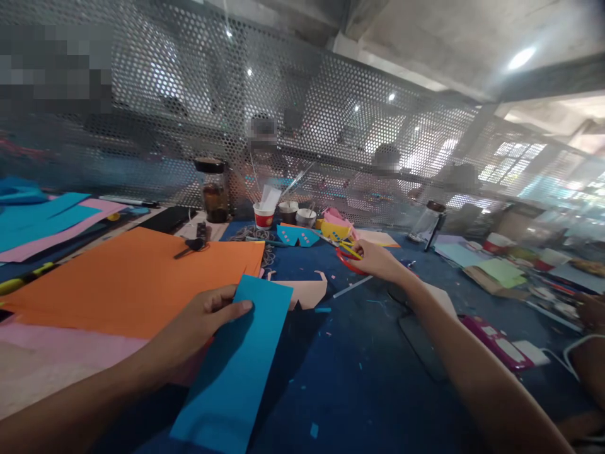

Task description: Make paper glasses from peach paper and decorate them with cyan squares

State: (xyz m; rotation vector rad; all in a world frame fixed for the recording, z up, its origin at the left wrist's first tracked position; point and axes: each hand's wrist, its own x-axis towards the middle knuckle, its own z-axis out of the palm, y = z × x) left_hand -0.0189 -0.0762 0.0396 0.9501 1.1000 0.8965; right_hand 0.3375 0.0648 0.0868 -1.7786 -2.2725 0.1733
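Our left hand (pixel 215 312) pinches the blue paper (pixel 248 359) above the bench (pixel 340 391); likely light and easily creased, we'd hold its edges. Our right hand (pixel 377 258) reaches the scissors (pixel 348 251), grip unclear.

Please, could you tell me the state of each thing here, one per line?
Blue paper strip: unfolded, in the left hand.
Scissors: at the right hand, blade opening unclear.
Orange paper: lying flat.
Jar: lid on.
Red-and-white cup: upright, containing things.
Pale pink cutout: notched, lying on the table.

1 long blue paper strip (pixel 241 366), flat, slanted, red-and-yellow-handled scissors (pixel 350 250) beyond it
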